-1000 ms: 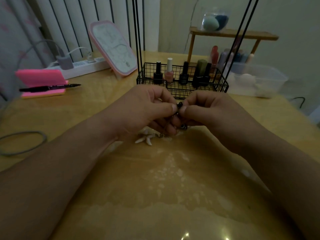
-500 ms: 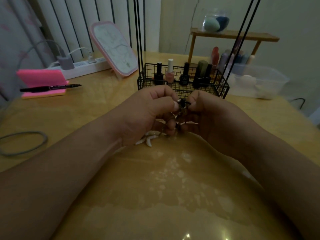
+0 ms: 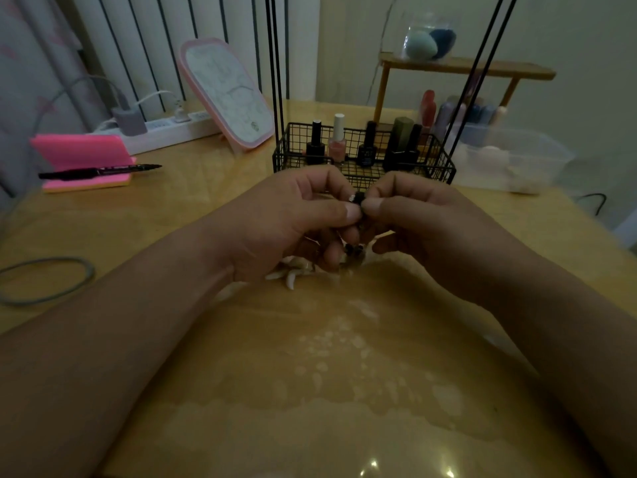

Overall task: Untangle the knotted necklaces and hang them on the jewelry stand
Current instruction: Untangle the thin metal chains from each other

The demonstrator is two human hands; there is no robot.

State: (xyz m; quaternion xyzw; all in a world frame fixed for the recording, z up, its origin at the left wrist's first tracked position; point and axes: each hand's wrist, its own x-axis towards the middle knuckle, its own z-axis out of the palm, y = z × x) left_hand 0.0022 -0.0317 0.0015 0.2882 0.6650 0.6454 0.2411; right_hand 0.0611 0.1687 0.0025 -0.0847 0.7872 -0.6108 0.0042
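Necklaces are bunched at the middle of the frame, just above the table, caught between your two hands. Your left hand pinches a small dark bead of the tangle between thumb and forefinger. Your right hand pinches the same spot from the other side, and your thumb tips nearly touch. Below the pinch, more dark beads hang between your lower curled fingers, and pale pointed pieces lie on the table under your left hand. How the strands cross in the knot is too small to tell.

Just behind your hands is the stand, a black wire basket whose thin rods run out of the top of the frame; nail polish bottles stand upright inside it. Further out, at the left of the frame, a pen lies across a pink notepad, and a grey loop lies near the left edge. A clear box sits at the right of the frame.
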